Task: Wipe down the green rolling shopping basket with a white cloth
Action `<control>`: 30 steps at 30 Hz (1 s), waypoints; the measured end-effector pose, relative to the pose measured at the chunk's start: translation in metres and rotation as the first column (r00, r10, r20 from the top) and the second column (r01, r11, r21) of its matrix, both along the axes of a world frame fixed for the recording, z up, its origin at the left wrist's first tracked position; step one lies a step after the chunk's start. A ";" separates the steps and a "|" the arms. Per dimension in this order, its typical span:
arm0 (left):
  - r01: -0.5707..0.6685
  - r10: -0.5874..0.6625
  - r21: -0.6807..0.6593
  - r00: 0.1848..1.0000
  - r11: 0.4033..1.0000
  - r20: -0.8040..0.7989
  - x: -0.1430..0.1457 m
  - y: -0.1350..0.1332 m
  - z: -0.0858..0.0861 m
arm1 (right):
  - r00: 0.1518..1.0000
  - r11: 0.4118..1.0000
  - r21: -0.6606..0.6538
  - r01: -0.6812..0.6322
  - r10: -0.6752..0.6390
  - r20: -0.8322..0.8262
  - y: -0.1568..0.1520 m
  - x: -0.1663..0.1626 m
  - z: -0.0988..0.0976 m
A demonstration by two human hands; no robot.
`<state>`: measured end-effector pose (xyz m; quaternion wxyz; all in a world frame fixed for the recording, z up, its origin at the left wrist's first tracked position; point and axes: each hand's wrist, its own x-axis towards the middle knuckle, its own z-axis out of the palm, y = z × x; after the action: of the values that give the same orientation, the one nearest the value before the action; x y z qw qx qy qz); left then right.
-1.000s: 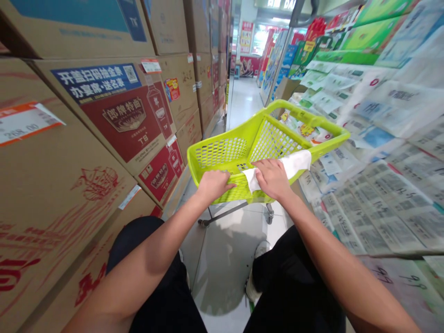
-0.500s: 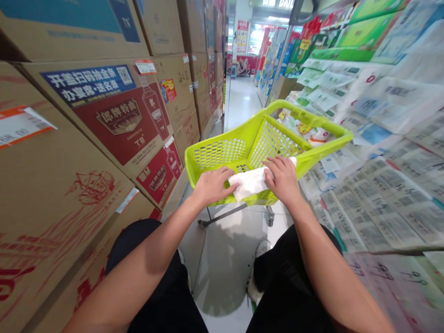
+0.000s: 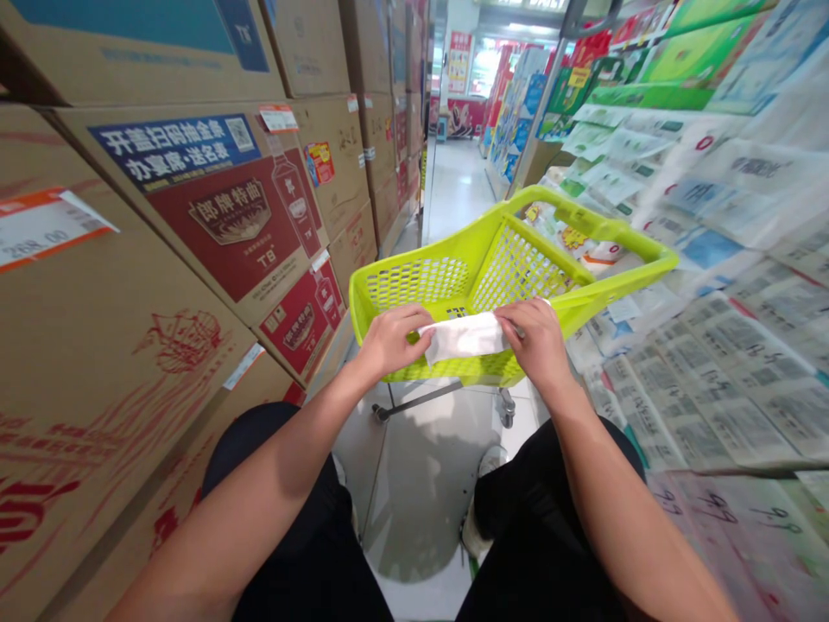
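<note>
A lime-green plastic shopping cart (image 3: 414, 285) stands in the aisle right in front of me. A folded white cloth (image 3: 465, 337) lies stretched along its near rim. My left hand (image 3: 390, 339) pinches the cloth's left end, and my right hand (image 3: 539, 341) grips its right end. Both hands rest on the rim, with the cloth taut between them. My knees in black trousers (image 3: 557, 518) show below, with one white shoe (image 3: 479, 510) on the floor.
Stacked brown cardboard cartons (image 3: 194, 225) with red labels and price tags wall the left side. Shelves of wrapped paper packs (image 3: 731, 285) line the right. A pale tiled floor (image 3: 453, 186) runs ahead to distant shelves. The cart's wheels (image 3: 506, 413) sit between my feet and the shelves.
The cloth was draped to the right under my right hand. It has been drawn left and folded narrower, and my left hand has taken hold of its left end.
</note>
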<state>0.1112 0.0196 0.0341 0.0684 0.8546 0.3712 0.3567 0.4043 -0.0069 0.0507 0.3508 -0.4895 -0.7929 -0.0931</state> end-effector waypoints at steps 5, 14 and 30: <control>-0.002 0.002 0.007 1.000 1.000 0.018 -0.002 -0.001 0.000 | 0.997 0.997 0.074 0.038 -0.033 -0.067 -0.011 -0.006 0.003; 0.062 -0.062 -0.045 0.998 0.997 -0.004 -0.001 0.000 0.001 | 1.000 0.996 0.091 0.005 -0.006 0.009 -0.017 -0.032 -0.002; -0.214 0.170 -0.119 0.938 0.969 -0.303 -0.086 0.047 -0.024 | 0.958 0.960 0.061 0.275 -0.279 0.072 0.011 0.004 -0.007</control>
<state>0.0255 0.0668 0.0096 0.0423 0.8495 0.4850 0.2034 0.4085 0.0044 0.0433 0.3146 -0.5825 -0.7274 -0.1806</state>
